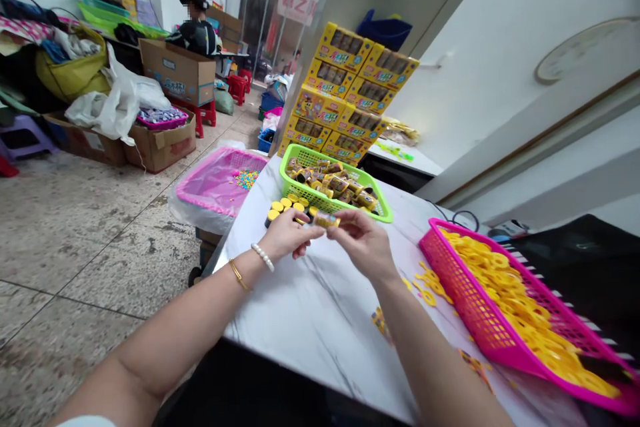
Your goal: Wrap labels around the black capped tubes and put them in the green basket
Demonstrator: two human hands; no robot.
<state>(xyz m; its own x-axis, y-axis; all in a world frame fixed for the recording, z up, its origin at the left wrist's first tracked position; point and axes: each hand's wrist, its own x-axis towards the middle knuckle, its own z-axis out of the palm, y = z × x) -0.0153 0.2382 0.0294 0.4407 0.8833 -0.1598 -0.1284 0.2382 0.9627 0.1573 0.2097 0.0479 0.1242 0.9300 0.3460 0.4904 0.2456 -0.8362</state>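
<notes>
My left hand (pixel 289 235) and my right hand (pixel 364 240) meet over the white marble table (pixel 310 320), both gripping one small yellow-labelled tube (pixel 326 219) between the fingertips. A pearl bracelet and a gold bangle sit on my left wrist. Just beyond the hands stand several small black tubes with yellow caps (pixel 287 207). Behind them a green basket (pixel 300 187) holds many finished yellow-labelled tubes.
A pink basket (pixel 453 293) of yellow plastic rings lies at the right, with loose rings (pixel 427 287) beside it. Another pink basket (pixel 210 197) with candies stands left of the table. Stacked yellow boxes (pixel 345 103) rise behind. A person sits far back among cardboard boxes.
</notes>
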